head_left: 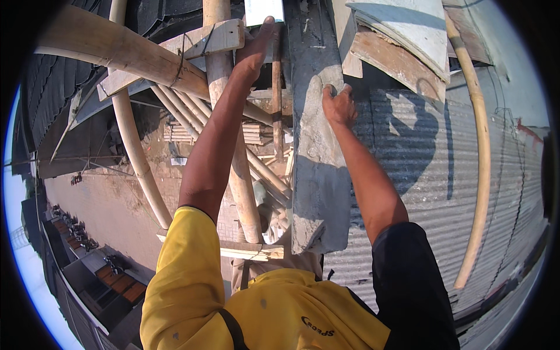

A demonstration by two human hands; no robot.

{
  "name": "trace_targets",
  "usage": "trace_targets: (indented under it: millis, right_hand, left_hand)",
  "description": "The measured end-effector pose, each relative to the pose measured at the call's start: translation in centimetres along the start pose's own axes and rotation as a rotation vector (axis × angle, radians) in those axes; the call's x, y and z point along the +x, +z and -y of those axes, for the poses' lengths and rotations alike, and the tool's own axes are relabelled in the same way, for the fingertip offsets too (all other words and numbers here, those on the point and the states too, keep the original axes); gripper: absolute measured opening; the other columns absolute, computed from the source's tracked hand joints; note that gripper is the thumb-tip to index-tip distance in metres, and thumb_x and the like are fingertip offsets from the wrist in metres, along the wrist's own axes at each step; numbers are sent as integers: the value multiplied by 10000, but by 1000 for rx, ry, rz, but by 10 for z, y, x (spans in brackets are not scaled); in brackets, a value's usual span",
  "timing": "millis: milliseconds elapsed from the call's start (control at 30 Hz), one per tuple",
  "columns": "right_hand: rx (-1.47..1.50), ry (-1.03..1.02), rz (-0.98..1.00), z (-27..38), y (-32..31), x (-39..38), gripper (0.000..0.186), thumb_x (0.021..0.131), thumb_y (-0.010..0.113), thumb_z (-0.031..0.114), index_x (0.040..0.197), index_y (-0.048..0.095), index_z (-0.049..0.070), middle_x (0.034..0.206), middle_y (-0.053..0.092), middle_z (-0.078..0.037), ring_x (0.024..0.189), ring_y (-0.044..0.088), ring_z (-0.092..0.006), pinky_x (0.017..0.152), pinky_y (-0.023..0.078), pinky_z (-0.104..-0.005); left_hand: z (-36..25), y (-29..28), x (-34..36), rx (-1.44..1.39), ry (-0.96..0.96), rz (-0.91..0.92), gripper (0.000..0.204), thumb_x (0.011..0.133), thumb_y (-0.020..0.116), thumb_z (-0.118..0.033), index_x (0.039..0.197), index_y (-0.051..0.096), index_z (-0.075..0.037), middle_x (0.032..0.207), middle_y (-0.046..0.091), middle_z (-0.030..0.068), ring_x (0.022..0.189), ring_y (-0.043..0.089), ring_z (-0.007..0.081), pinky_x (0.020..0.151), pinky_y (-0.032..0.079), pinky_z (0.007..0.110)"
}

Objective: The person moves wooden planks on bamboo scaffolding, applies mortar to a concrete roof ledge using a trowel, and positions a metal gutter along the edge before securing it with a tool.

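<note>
A long grey concrete beam (321,181), rough and patchy with mortar, runs away from my body. My right hand (341,109) is closed at its right edge, thumb and forefinger bent over the top face; the other fingers are hidden. Farther off, my left arm stretches past a bamboo pole, and my left hand (254,53) is at the lower edge of a pale flat panel (262,10). Its thumb lies against the panel, while the remaining fingers are out of sight. Only the panel's near end shows at the top of the picture.
Bamboo poles (137,151) and a tied wooden plank (201,41) form scaffolding on the left, high above the ground. A corrugated metal roof (402,175) spreads below on the right, near another bamboo pole (481,134). Boards (402,64) jut out at the upper right.
</note>
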State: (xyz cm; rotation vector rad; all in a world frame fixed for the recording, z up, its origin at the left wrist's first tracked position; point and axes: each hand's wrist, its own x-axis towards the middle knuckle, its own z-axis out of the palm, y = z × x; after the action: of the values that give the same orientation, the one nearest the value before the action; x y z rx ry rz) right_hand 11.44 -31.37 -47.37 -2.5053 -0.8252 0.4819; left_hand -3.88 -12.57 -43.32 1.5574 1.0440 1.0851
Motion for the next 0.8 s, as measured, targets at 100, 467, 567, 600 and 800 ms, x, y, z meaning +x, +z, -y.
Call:
trace_targets:
  millis: [100,467,567,600,800]
  right_hand:
    - [11,7,4,-5,0,0,623,886,496,494,1228,479,-26,1265,539,-253,1174,540,-408,972,445,-504]
    - [40,-23,-29,-3,2,0,574,874,532,474,1183,494,-8,1208,575,-241,1143,564,-398,935,474,-510]
    - [46,-22,-58,-10,5,3,597,865,538,497,1191,495,-1,1210,576,-237,1153,562,-386,950,464,-507]
    - [47,-7,-47,-9,5,3,605,866,533,501,1199,493,-3,1220,572,-238,1156,561,-388,959,457,-508]
    - [61,6,6,-2,3,-4,655,868,516,516,1257,473,-10,1285,538,-241,1190,538,-393,991,429,-514]
  left_hand:
    - [-13,4,-1,52,-70,-56,813,895,586,-590,1339,425,72,1243,593,210,1182,579,303,1042,402,460]
    - [-92,-21,-102,-286,-451,264,837,906,666,-425,1440,282,92,1315,541,201,1191,567,256,1018,438,364]
    - [-116,-40,-177,-253,-291,212,748,910,685,-334,1430,332,70,1337,524,192,1178,567,253,1012,438,364]
    - [-114,-48,-203,-207,-196,142,714,911,687,-314,1423,356,59,1334,524,192,1176,564,251,1006,439,374]
    - [-65,-95,-308,762,-39,-114,955,821,761,-396,1467,216,49,1461,262,333,1374,288,442,1123,267,501]
